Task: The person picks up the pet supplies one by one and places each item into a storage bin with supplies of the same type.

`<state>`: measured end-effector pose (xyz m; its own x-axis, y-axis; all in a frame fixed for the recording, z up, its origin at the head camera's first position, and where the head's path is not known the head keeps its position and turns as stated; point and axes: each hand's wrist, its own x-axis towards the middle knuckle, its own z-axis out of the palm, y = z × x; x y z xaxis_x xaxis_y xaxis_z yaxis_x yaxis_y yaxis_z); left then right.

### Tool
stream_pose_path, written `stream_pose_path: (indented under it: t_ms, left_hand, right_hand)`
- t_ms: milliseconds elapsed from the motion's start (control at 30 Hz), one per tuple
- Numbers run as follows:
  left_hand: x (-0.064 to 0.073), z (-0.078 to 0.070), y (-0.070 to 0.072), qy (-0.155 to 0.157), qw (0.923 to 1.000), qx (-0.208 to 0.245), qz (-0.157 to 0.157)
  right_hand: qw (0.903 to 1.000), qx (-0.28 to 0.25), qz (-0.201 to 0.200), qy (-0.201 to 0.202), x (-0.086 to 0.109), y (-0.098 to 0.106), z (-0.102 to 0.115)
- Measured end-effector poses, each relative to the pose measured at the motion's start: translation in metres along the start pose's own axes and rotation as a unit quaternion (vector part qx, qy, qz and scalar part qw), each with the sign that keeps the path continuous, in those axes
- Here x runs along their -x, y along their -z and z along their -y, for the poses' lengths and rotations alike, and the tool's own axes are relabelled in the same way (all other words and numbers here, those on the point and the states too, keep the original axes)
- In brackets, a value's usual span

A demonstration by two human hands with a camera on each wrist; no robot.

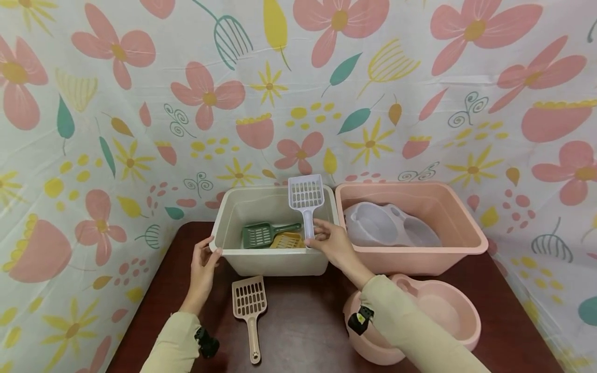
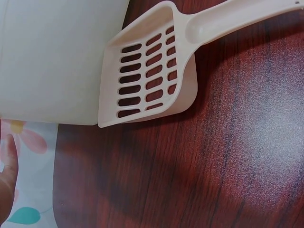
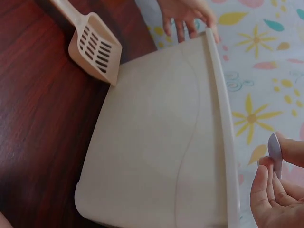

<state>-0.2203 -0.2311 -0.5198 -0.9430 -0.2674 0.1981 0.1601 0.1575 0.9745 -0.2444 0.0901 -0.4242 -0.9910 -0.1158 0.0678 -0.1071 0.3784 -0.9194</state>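
My right hand (image 1: 332,242) pinches the handle of a lavender litter scoop (image 1: 306,196), which stands upright over the right part of a white litter box (image 1: 280,263). In the right wrist view, the same handle (image 3: 274,151) sits between thumb and fingers. At the box's front left corner, my left hand (image 1: 203,267) holds the rim. Inside the box lie a dark green scoop (image 1: 258,235) and a yellow scoop (image 1: 287,240), the latter partly hidden by the front wall. A beige scoop (image 1: 250,300) lies on the table, its head near the front of the box.
To the right of the white box stands a pink litter box (image 1: 410,259) with a grey-lavender double pet bowl (image 1: 373,224) inside. A pink double pet bowl (image 1: 466,331) is on the dark wood table (image 1: 303,321), partly under the right forearm. Floral cloth (image 1: 298,103) hangs behind.
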Motion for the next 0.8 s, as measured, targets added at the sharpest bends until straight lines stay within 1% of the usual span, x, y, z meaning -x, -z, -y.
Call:
stream_pose_path:
  t_ms: [133, 267, 567, 800]
  left_hand:
    - [0.001, -0.001, 0.0, 0.001, 1.0, -0.001, 0.004]
    - [0.001, -0.003, 0.001, 0.0, 0.9999, -0.003, 0.01]
    - [0.001, -0.004, -0.001, 0.002, 1.0, -0.003, 0.002]
    - [0.0, -0.001, -0.001, 0.004, 1.0, 0.0, -0.003]
  right_hand:
    - [0.9999, 0.009, 0.008, -0.007, -0.005, 0.002, -0.002]
    - [0.9998, 0.014, 0.015, -0.005, -0.009, 0.003, -0.003]
    - [0.9995, 0.021, 0.018, -0.013, -0.013, 0.003, -0.008]
    - [0.9995, 0.013, 0.02, -0.02, -0.015, 0.004, -0.01]
